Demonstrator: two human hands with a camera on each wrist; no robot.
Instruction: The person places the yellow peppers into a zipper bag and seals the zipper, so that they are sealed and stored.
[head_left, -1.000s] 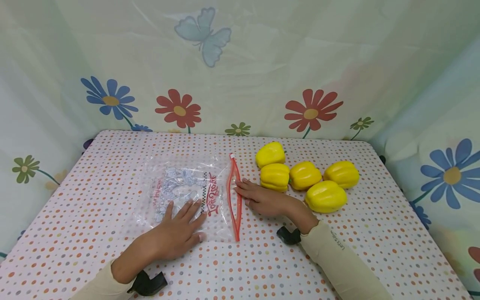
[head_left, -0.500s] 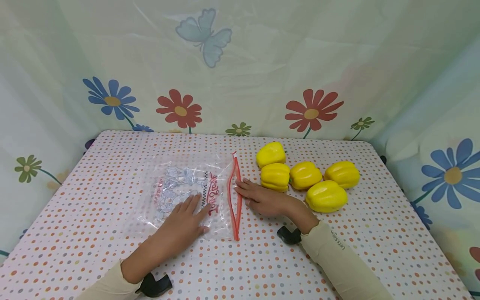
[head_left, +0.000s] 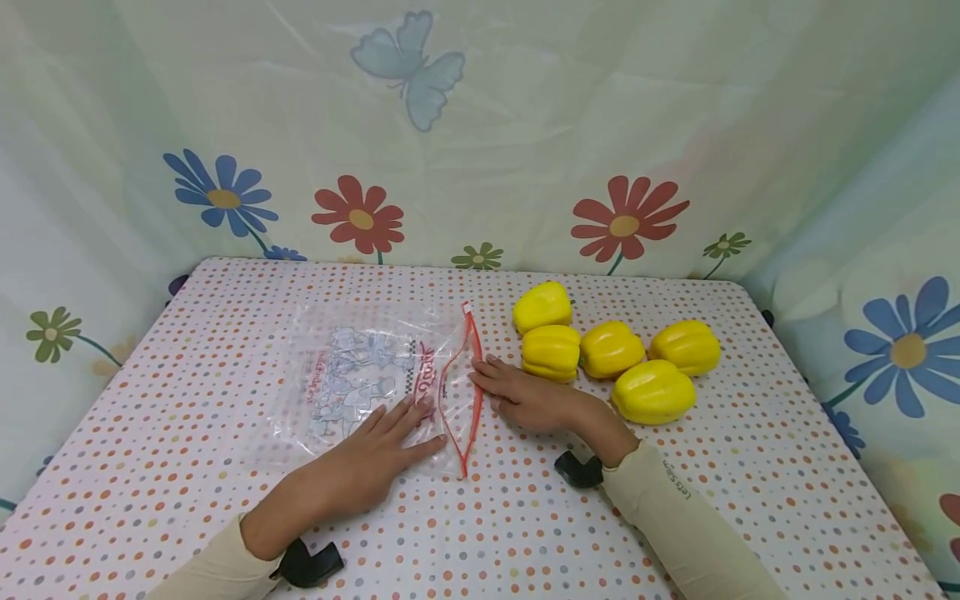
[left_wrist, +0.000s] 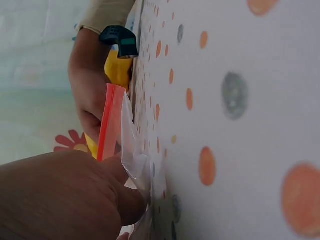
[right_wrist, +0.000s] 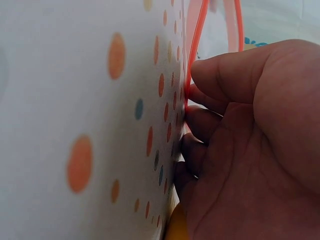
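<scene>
A clear zip bag [head_left: 292, 400] with a red zip edge [head_left: 477, 400] and a printed picture lies flat on the table, its mouth facing right and gaping. My left hand [head_left: 360, 471] rests on the bag's top layer with its fingers spread, just left of the mouth. At the mouth, my right hand [head_left: 536, 400] touches the lower red strip with its fingertips. The right wrist view shows those fingers [right_wrist: 205, 122] at the red strip against the tabletop. Several yellow bell peppers [head_left: 654, 392] lie close together beside and beyond the right hand.
A white tablecloth [head_left: 510, 533] with coloured dots covers the table. Behind it hangs a curtain [head_left: 517, 150] printed with flowers and a butterfly. A black wrist device [head_left: 577, 469] is strapped to each forearm.
My left hand has slid right and nearer the mouth. The upper red strip has shifted left, so the mouth gapes wider. The right hand and the bell peppers stay put.
</scene>
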